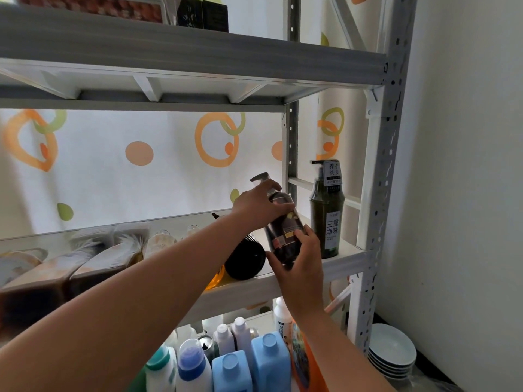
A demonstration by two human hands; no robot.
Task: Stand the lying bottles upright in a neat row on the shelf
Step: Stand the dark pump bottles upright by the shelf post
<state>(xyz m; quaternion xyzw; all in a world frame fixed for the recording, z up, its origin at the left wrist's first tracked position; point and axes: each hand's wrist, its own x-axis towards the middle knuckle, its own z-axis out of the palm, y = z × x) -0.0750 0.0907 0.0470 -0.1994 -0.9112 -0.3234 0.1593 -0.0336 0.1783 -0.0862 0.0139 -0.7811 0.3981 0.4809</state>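
A dark brown pump bottle (pixel 284 230) is held nearly upright, leaning slightly left, just above the white shelf (pixel 346 251). My left hand (pixel 259 203) grips its shoulder and neck from the left. My right hand (pixel 301 263) grips its lower body and base from the front. To its right a dark green pump bottle (pixel 327 219) stands upright near the shelf's right end. To its left a black bottle (pixel 246 258) lies on its side with its base toward me, and an orange bottle (pixel 216 278) lies partly hidden under my left arm.
Blurred packets (pixel 93 258) and pale bottles (pixel 158 241) fill the shelf's left part. The grey upper shelf (pixel 198 60) hangs overhead. Below stand several blue and white detergent bottles (pixel 232 369). Stacked white bowls (pixel 392 353) sit on the floor at right, beside the perforated upright (pixel 382 193).
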